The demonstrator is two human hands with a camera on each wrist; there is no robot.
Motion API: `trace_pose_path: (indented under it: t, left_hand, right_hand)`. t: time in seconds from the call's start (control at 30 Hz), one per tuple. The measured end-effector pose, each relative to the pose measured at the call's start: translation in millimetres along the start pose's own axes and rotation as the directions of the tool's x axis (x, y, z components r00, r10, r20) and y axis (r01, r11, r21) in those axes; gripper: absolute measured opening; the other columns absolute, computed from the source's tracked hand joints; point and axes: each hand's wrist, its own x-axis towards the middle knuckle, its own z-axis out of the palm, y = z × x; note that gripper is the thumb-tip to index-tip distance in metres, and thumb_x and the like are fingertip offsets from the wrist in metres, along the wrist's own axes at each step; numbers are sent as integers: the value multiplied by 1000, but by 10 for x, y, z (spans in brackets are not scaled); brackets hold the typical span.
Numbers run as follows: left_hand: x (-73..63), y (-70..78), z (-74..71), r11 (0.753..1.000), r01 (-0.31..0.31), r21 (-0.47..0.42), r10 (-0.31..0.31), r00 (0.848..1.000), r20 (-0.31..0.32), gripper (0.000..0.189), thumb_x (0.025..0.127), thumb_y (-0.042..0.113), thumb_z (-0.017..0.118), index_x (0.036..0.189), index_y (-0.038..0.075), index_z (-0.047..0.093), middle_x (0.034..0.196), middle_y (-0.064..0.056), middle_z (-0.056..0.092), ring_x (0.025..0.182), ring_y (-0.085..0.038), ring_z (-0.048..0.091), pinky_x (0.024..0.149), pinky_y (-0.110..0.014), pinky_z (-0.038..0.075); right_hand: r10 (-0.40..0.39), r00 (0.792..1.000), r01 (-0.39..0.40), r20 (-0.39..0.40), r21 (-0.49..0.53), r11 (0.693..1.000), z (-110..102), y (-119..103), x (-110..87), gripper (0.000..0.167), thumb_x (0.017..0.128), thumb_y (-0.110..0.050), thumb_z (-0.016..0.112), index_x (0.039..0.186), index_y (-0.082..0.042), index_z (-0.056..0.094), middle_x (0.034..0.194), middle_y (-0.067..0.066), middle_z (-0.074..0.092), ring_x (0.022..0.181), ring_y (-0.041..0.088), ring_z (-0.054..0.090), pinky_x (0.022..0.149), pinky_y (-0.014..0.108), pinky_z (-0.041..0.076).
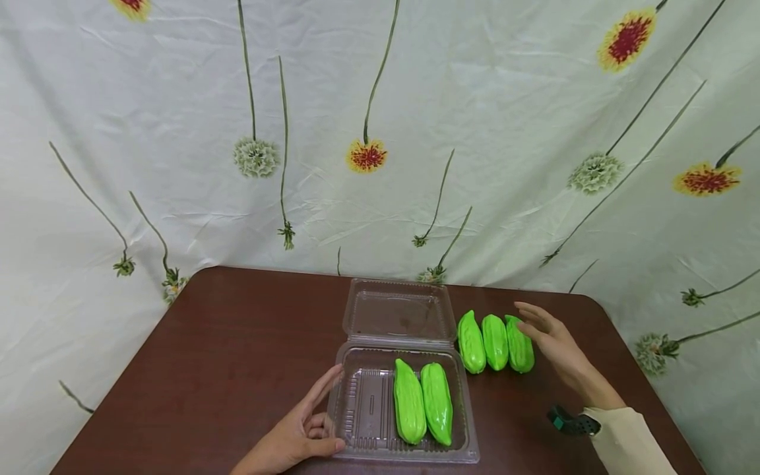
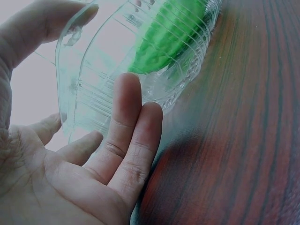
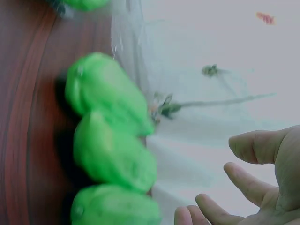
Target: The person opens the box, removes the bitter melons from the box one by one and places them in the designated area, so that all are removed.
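Observation:
A clear plastic clamshell box [image 1: 371, 396] stands with its lid [image 1: 398, 313] folded back. Two bright green, bumpy bitter melons [image 1: 410, 402] lie side by side in its right half. My left hand [image 1: 299, 425] touches the box's left side, its thumb at the near corner and its index finger along the rim. In the left wrist view, two fairly straight fingers [image 2: 125, 103] rest against the box's ribbed wall. My right hand [image 1: 552, 343] hovers with spread, relaxed fingers beside the rightmost of three more bitter melons [image 1: 520, 346]; nothing is in it.
The dark brown wooden table [image 1: 237, 356] carries everything. A white floral cloth [image 1: 332, 198] hangs behind its far edge. The three loose bitter melons stand in a row right of the open lid. A dark band [image 1: 572, 422] is on the right wrist.

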Motion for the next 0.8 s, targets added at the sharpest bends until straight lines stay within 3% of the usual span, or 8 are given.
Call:
trace_pose_path:
  t: [0.23, 0.5, 0.8]
  left_hand:
    - [3, -11, -6, 1000, -27, 10, 27, 1000, 3, 103, 91, -5, 66, 162, 21, -4, 166, -21, -14, 78, -3, 56, 72, -18, 51]
    - [0, -14, -5, 1000, -17, -9, 17, 1000, 14, 105, 92, -5, 66, 162, 22, -7, 165, -22, -16, 80, -3, 57, 74, -18, 52]
    - [-2, -21, -5, 1000, -17, 1, 17, 1000, -2, 106, 90, -6, 68, 162, 22, -5, 165, -22, -16, 80, -3, 58, 74, -18, 52]
  right_hand:
    - [-75, 996, 77, 51, -45, 996, 190, -232, -33, 55, 105, -30, 53, 154, -12, 36, 158, 21, 33, 139, 44, 37, 103, 64, 37]
    - [-146, 981, 156, 128, -65, 986, 439, -413, -33, 48, 102, -24, 59, 147, -12, 48, 150, 20, 45, 129, 43, 48, 96, 51, 46]
    - [-130, 959, 138, 250, -17, 990, 640, -575, -103, 45, 102, -26, 60, 145, -14, 51, 153, 15, 42, 126, 38, 53, 94, 53, 48]
